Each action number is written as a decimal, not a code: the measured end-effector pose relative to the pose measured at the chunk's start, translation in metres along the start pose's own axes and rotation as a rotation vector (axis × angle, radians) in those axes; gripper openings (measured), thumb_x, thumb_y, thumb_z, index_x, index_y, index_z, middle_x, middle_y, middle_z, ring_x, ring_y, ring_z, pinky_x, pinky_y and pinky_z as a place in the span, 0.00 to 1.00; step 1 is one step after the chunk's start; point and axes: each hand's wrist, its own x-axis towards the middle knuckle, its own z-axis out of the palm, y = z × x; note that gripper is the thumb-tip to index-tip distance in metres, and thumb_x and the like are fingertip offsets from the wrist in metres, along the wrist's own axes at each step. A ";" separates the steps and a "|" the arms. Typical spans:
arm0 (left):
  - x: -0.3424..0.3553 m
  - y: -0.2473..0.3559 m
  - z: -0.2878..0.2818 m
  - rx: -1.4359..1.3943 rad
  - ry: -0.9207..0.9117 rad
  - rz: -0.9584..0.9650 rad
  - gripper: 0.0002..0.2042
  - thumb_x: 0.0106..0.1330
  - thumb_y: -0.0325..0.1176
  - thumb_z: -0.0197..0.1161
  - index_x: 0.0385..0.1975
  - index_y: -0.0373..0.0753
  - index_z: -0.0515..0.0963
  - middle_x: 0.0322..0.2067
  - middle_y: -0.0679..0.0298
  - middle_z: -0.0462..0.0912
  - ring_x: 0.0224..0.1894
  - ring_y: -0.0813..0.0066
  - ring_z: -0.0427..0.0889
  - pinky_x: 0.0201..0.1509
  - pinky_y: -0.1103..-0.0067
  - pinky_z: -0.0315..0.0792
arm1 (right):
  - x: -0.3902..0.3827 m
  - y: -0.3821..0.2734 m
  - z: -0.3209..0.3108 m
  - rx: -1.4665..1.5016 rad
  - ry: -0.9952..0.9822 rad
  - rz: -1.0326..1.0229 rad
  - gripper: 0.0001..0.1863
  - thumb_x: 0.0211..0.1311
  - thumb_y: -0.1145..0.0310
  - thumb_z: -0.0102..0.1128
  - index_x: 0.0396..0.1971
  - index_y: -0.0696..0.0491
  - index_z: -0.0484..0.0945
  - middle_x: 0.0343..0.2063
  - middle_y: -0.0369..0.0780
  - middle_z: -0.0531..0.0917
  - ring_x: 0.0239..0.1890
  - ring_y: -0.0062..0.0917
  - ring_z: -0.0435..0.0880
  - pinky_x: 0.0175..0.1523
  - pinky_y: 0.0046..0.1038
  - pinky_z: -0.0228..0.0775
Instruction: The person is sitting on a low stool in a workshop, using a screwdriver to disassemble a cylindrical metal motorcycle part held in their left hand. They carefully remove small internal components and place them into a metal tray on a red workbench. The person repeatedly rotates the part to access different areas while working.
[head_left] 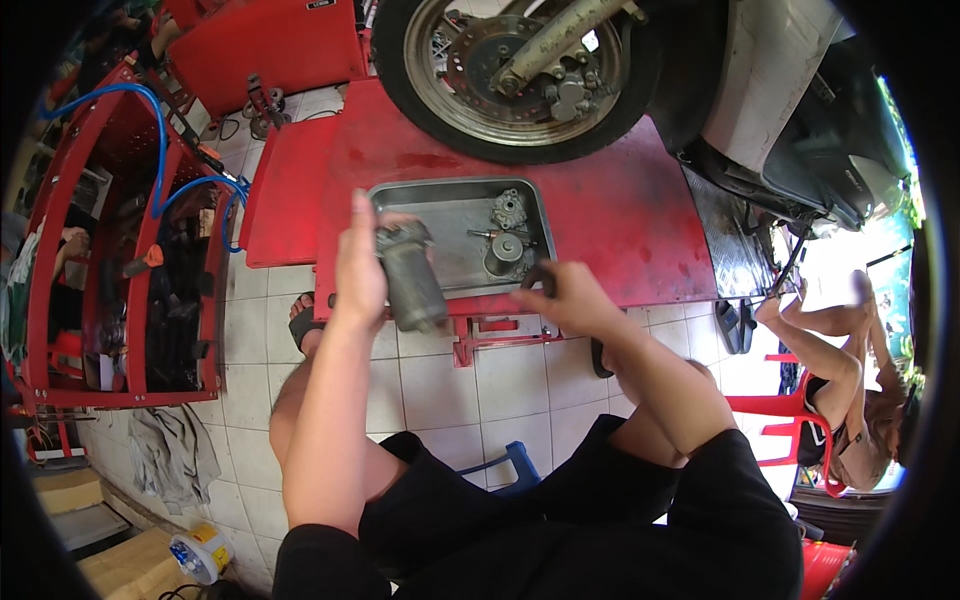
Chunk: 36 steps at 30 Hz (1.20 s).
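Note:
My left hand (365, 265) is closed on a grimy grey cylindrical metal part (413, 288) with a flanged top, held over the left front of a steel tray (430, 188). Near the tray's front right, my right hand (568, 295) grips a small dark piece (543, 278), too hidden to name. Inside the tray, on the right, lie a metal casting (508, 208), a small cylindrical part (502, 255) and other small metal parts. The tray rests on a red lift platform (620, 240).
A motorbike's front wheel (425, 110) stands beyond the tray. A red tool cart (40, 300) with blue hose (160, 130) is left. A blue stool (522, 465) is below me. Another person (840, 380) sits on a red chair at right. A rag (170, 455) lies on the floor.

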 end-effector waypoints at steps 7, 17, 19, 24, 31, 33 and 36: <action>0.010 0.032 -0.039 -0.438 0.151 -0.067 0.38 0.73 0.68 0.30 0.41 0.35 0.77 0.29 0.54 0.81 0.26 0.66 0.80 0.28 0.71 0.76 | 0.054 -0.024 0.104 -0.320 -0.188 -0.011 0.17 0.52 0.58 0.69 0.32 0.58 0.84 0.35 0.52 0.86 0.45 0.48 0.84 0.53 0.44 0.76; 0.010 0.028 -0.051 -0.591 0.130 -0.076 0.38 0.74 0.66 0.34 0.42 0.29 0.74 0.35 0.52 0.79 0.36 0.60 0.82 0.41 0.70 0.81 | 0.108 -0.096 0.125 -0.328 -0.130 0.120 0.22 0.48 0.60 0.72 0.43 0.55 0.83 0.45 0.51 0.84 0.51 0.45 0.83 0.56 0.41 0.77; 0.011 0.028 -0.052 -0.581 0.125 -0.061 0.38 0.74 0.66 0.34 0.43 0.29 0.73 0.35 0.52 0.79 0.36 0.60 0.82 0.41 0.70 0.81 | 0.109 -0.087 0.124 -0.306 -0.139 0.111 0.22 0.49 0.61 0.72 0.44 0.55 0.83 0.45 0.51 0.84 0.51 0.45 0.83 0.56 0.41 0.77; 0.014 0.026 -0.047 -0.633 0.152 -0.070 0.36 0.74 0.65 0.36 0.43 0.30 0.73 0.36 0.52 0.79 0.35 0.60 0.82 0.39 0.69 0.81 | 0.096 -0.070 0.127 -0.353 -0.153 0.056 0.22 0.51 0.60 0.72 0.44 0.54 0.82 0.43 0.52 0.84 0.50 0.46 0.83 0.54 0.42 0.77; 0.014 0.025 -0.032 -0.630 0.224 -0.068 0.35 0.75 0.64 0.36 0.41 0.31 0.75 0.32 0.52 0.80 0.32 0.60 0.83 0.35 0.70 0.80 | 0.051 -0.050 0.126 -0.357 -0.123 -0.067 0.20 0.56 0.58 0.70 0.44 0.55 0.82 0.35 0.52 0.85 0.39 0.50 0.85 0.46 0.46 0.77; 0.014 0.025 -0.028 -0.637 0.234 -0.057 0.35 0.75 0.63 0.37 0.40 0.30 0.75 0.33 0.52 0.80 0.33 0.58 0.82 0.36 0.70 0.80 | 0.051 -0.047 0.130 -0.311 -0.085 -0.108 0.20 0.56 0.58 0.69 0.44 0.55 0.82 0.34 0.52 0.85 0.39 0.51 0.85 0.46 0.45 0.77; 0.014 0.023 -0.031 -0.618 0.217 -0.057 0.35 0.75 0.63 0.37 0.40 0.29 0.75 0.34 0.52 0.80 0.33 0.58 0.82 0.37 0.71 0.81 | 0.066 -0.055 0.125 -0.294 -0.202 -0.019 0.18 0.58 0.59 0.67 0.43 0.56 0.82 0.37 0.53 0.85 0.41 0.50 0.85 0.48 0.45 0.78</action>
